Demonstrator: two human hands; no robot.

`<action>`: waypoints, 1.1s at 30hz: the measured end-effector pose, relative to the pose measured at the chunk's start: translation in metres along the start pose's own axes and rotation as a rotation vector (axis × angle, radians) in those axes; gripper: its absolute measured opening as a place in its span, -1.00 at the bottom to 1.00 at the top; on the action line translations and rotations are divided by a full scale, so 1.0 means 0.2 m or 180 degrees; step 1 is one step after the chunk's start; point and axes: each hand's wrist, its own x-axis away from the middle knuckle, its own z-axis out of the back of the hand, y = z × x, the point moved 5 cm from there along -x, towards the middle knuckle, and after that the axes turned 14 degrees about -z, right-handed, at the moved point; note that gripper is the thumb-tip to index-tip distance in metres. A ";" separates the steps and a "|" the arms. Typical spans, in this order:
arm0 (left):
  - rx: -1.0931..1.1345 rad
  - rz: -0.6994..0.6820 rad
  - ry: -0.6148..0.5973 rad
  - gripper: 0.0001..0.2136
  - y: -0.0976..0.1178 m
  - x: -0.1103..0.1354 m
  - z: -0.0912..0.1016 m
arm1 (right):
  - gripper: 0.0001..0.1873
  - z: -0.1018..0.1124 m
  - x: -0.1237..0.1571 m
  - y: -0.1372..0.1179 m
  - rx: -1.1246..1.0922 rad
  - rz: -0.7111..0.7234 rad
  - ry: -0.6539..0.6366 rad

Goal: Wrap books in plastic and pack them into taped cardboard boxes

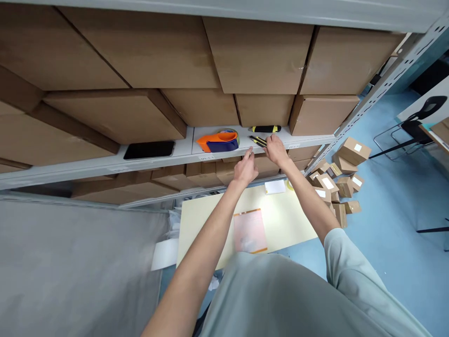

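Observation:
My right hand (276, 149) is at the shelf edge, its fingers closed on a slim black-and-yellow utility knife (258, 140) that points left. My left hand (246, 168) is just below and to the left, in front of the same edge. Its fingers are curled together, and whatever they may hold is too small to make out. Behind the right hand, a thicker yellow-and-black utility knife (265, 128) lies on the shelf. An orange-and-blue tape dispenser (219, 141) rests to the left of both hands.
A black phone (149, 150) lies on the shelf (184, 146) at left. Cardboard boxes (259, 56) fill the rack behind. Below stands a pale table (280, 210) with a pink sheet (250, 230) and white labels (275, 187). Small parcels (345, 187) are piled on the floor at right.

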 end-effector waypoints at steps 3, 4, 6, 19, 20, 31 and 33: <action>0.0183 -0.0054 0.0101 -0.39 0.00 0.10 -0.04 | -0.59 0.00 0.11 0.01 -0.0167 -0.0019 0.0081; 0.0248 -0.0050 0.0164 -0.42 -0.01 0.17 -0.07 | -0.57 -0.01 0.17 0.02 -0.0257 0.0001 0.0141; 0.0376 0.0044 0.0283 -0.44 -0.06 0.40 -0.15 | -0.55 -0.05 0.34 0.03 -0.0506 0.0040 0.0256; 0.0905 0.1299 -0.0452 -0.40 -0.40 1.96 -0.72 | -0.57 -1.19 1.64 -0.19 -0.1326 -0.0952 -0.1802; 0.0896 0.1216 -0.0491 -0.39 -0.42 1.96 -0.73 | -0.56 -1.25 1.69 -0.23 -0.1228 -0.1014 -0.1896; 0.0875 0.0609 -0.0979 -0.38 -0.56 1.90 -0.80 | -0.45 -1.45 1.74 -0.48 -0.0348 -0.1391 -0.1645; 0.0825 0.0575 -0.1000 -0.38 -0.56 1.88 -0.81 | -0.44 -1.46 1.75 -0.50 -0.0183 -0.1471 -0.1643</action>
